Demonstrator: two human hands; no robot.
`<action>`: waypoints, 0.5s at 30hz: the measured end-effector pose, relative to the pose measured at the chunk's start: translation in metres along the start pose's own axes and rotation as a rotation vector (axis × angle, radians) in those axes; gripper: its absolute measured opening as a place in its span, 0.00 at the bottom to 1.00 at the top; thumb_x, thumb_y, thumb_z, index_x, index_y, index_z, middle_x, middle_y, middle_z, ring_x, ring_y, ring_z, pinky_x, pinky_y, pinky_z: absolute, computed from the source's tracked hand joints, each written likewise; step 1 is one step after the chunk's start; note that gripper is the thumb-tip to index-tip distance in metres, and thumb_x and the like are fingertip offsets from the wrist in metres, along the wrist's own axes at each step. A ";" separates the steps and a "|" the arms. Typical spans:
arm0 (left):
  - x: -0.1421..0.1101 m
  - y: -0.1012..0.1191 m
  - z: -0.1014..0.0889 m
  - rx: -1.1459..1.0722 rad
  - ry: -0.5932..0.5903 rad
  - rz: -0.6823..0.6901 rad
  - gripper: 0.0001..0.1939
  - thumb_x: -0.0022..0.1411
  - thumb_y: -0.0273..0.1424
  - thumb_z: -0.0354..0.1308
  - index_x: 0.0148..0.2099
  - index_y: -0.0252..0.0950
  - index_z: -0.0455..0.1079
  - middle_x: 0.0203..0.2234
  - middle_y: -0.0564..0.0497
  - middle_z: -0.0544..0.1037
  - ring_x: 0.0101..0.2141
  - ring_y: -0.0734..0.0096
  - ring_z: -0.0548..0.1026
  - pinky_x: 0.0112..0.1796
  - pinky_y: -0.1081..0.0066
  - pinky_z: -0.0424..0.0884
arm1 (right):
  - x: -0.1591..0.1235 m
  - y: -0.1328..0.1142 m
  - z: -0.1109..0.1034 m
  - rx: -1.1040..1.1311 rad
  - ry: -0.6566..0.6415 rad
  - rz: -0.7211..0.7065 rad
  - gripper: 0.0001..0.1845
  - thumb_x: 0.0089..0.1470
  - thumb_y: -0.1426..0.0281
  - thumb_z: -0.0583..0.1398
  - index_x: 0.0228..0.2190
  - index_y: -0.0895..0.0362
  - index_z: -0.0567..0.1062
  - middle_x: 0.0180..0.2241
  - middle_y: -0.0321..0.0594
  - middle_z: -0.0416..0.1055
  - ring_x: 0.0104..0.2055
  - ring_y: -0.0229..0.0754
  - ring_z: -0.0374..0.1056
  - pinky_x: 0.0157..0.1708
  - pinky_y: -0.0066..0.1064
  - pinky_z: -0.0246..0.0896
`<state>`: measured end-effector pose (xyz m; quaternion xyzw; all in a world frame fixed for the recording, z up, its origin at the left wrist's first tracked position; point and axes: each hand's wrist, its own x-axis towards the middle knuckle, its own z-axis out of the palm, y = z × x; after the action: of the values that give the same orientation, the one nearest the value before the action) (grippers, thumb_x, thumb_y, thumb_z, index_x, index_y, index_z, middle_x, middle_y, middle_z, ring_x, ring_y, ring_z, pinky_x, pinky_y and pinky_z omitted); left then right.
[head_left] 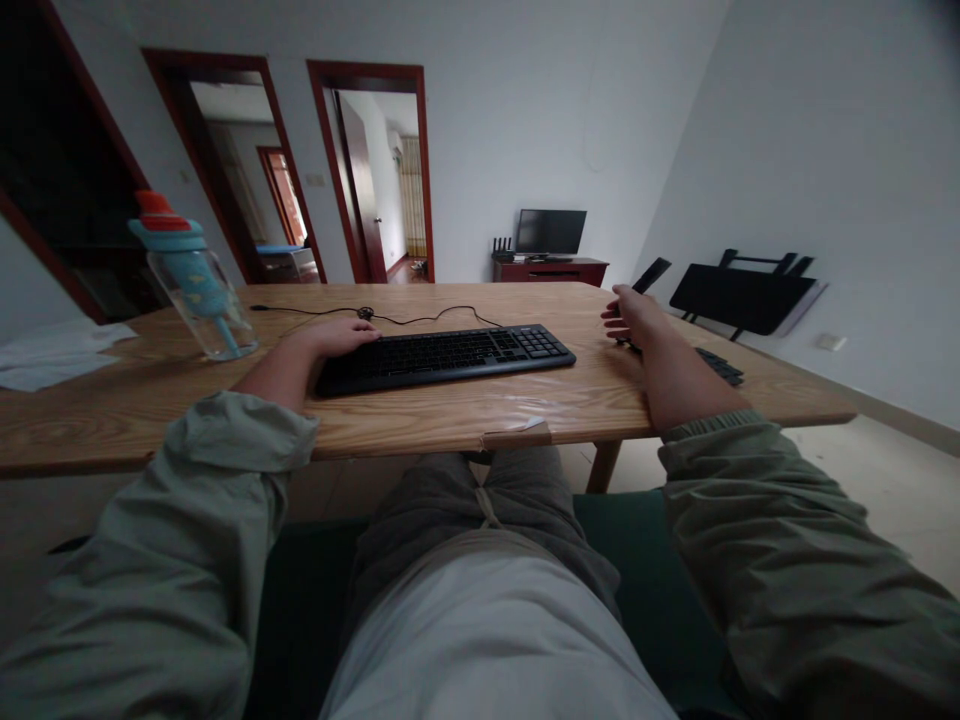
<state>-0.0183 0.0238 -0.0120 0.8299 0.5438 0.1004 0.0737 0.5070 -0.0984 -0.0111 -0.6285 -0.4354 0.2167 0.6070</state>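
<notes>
I am seeing my left hand (pixel 337 337) lying flat, palm down and fingers loose, touching the left end of the black keyboard (pixel 446 357); it is gripping nothing. The keyboard is sitting on the wooden table (pixel 420 410) just in front of me, its long axis running left to right across the tabletop, with the right end, the number-pad end, angling slightly away from me; its cable (pixel 420 318) is trailing off behind it toward the far edge. My right hand (pixel 631 315) is resting on the table to the right of the keyboard, well apart from it, fingers curled around a slim dark object (pixel 651 274) that is pointing up and away to the right; I cannot tell what it is. Another dark flat thing (pixel 720 366) is lying beside my right forearm. A clear bottle (pixel 196 283) with a blue and red lid is standing tilted-looking at the table's left, near some white paper (pixel 52 352). Beyond, I am looking at pale walls, two red-framed doorways (pixel 367 170), a monitor (pixel 550 231) on a low cabinet, and a folded black table (pixel 742 298) leaning against the right wall.
</notes>
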 end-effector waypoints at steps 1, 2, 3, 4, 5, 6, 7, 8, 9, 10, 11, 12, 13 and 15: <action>0.000 -0.001 0.000 0.004 0.000 0.003 0.35 0.56 0.57 0.50 0.50 0.38 0.81 0.50 0.45 0.82 0.49 0.52 0.78 0.50 0.66 0.73 | 0.005 0.000 0.002 -0.033 0.043 0.096 0.16 0.59 0.55 0.57 0.29 0.54 0.69 0.31 0.46 0.70 0.33 0.47 0.69 0.33 0.42 0.70; 0.001 -0.001 0.001 0.007 -0.001 0.006 0.35 0.56 0.57 0.50 0.51 0.38 0.81 0.50 0.45 0.82 0.50 0.52 0.78 0.51 0.66 0.73 | 0.009 -0.001 0.003 -0.067 0.071 0.162 0.16 0.59 0.55 0.57 0.29 0.55 0.69 0.32 0.46 0.70 0.32 0.47 0.69 0.32 0.41 0.70; 0.001 -0.002 0.001 0.008 -0.001 0.008 0.35 0.56 0.58 0.50 0.51 0.38 0.81 0.50 0.45 0.82 0.50 0.52 0.78 0.51 0.66 0.73 | 0.013 -0.001 0.004 -0.093 0.081 0.188 0.17 0.60 0.55 0.57 0.29 0.55 0.69 0.32 0.46 0.71 0.32 0.46 0.69 0.31 0.40 0.69; 0.002 -0.002 0.001 0.007 -0.002 0.009 0.35 0.57 0.57 0.50 0.51 0.38 0.81 0.50 0.45 0.82 0.50 0.52 0.78 0.52 0.66 0.73 | 0.016 -0.001 0.005 -0.103 0.078 0.199 0.17 0.60 0.55 0.57 0.29 0.55 0.69 0.32 0.46 0.71 0.32 0.46 0.68 0.30 0.39 0.68; 0.002 -0.002 0.001 0.004 -0.006 0.007 0.34 0.57 0.57 0.50 0.50 0.38 0.81 0.50 0.45 0.82 0.51 0.52 0.77 0.52 0.66 0.72 | 0.019 0.000 0.005 -0.106 0.075 0.202 0.17 0.61 0.54 0.57 0.29 0.55 0.69 0.31 0.46 0.71 0.32 0.45 0.68 0.30 0.38 0.68; 0.002 -0.001 0.000 0.001 -0.010 0.002 0.34 0.56 0.57 0.51 0.50 0.39 0.81 0.50 0.45 0.82 0.51 0.52 0.77 0.52 0.65 0.72 | 0.022 0.001 0.005 -0.108 0.076 0.203 0.18 0.61 0.54 0.56 0.30 0.55 0.70 0.31 0.46 0.71 0.32 0.45 0.68 0.29 0.38 0.67; 0.002 0.000 0.000 -0.001 -0.013 -0.005 0.33 0.56 0.56 0.51 0.49 0.39 0.81 0.49 0.45 0.82 0.51 0.52 0.77 0.52 0.65 0.72 | 0.024 0.003 0.004 -0.109 0.081 0.202 0.18 0.61 0.54 0.56 0.30 0.55 0.70 0.31 0.46 0.71 0.32 0.45 0.68 0.29 0.37 0.67; 0.001 0.001 0.000 -0.002 -0.014 -0.009 0.33 0.56 0.56 0.51 0.49 0.39 0.81 0.49 0.45 0.82 0.51 0.51 0.77 0.52 0.65 0.73 | 0.027 0.004 0.003 -0.109 0.088 0.201 0.18 0.61 0.54 0.56 0.30 0.55 0.70 0.31 0.46 0.71 0.32 0.45 0.68 0.28 0.37 0.67; 0.001 0.002 -0.001 -0.001 -0.013 -0.008 0.33 0.56 0.56 0.51 0.50 0.38 0.81 0.49 0.45 0.82 0.51 0.51 0.78 0.52 0.65 0.73 | 0.029 0.006 0.003 -0.108 0.094 0.199 0.18 0.62 0.54 0.55 0.30 0.55 0.70 0.31 0.46 0.72 0.32 0.45 0.68 0.28 0.37 0.67; 0.000 0.002 -0.001 0.003 -0.009 -0.006 0.33 0.56 0.56 0.51 0.50 0.38 0.81 0.50 0.45 0.82 0.51 0.51 0.78 0.52 0.65 0.73 | 0.031 0.008 0.002 -0.106 0.099 0.198 0.18 0.62 0.54 0.55 0.30 0.55 0.70 0.31 0.46 0.72 0.32 0.46 0.68 0.28 0.37 0.67; -0.001 0.003 -0.001 0.008 -0.005 -0.003 0.34 0.56 0.56 0.51 0.51 0.37 0.81 0.50 0.45 0.82 0.50 0.51 0.78 0.52 0.65 0.73 | 0.033 0.010 0.002 -0.104 0.102 0.199 0.18 0.61 0.54 0.55 0.31 0.55 0.70 0.31 0.46 0.72 0.32 0.46 0.69 0.28 0.37 0.67; -0.001 0.003 -0.001 0.013 -0.004 -0.002 0.35 0.56 0.56 0.50 0.51 0.37 0.81 0.50 0.45 0.82 0.50 0.52 0.78 0.52 0.65 0.73 | 0.035 0.011 0.001 -0.104 0.103 0.202 0.18 0.61 0.54 0.56 0.31 0.55 0.70 0.31 0.45 0.71 0.32 0.46 0.69 0.29 0.37 0.67; -0.001 0.003 -0.001 0.017 -0.005 -0.003 0.35 0.57 0.56 0.50 0.52 0.37 0.81 0.50 0.45 0.82 0.50 0.52 0.78 0.51 0.66 0.73 | 0.036 0.011 0.001 -0.106 0.104 0.207 0.17 0.61 0.54 0.56 0.32 0.55 0.70 0.30 0.45 0.71 0.32 0.46 0.69 0.28 0.37 0.67; -0.001 0.003 -0.001 0.024 -0.008 -0.010 0.35 0.57 0.56 0.50 0.52 0.37 0.80 0.51 0.45 0.82 0.50 0.52 0.78 0.51 0.67 0.73 | 0.040 0.011 0.001 -0.107 0.110 0.220 0.17 0.61 0.54 0.56 0.33 0.55 0.70 0.30 0.44 0.71 0.32 0.46 0.69 0.28 0.36 0.66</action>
<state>-0.0164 0.0214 -0.0109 0.8284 0.5488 0.0901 0.0667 0.5302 -0.0640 -0.0119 -0.7149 -0.3410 0.2237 0.5680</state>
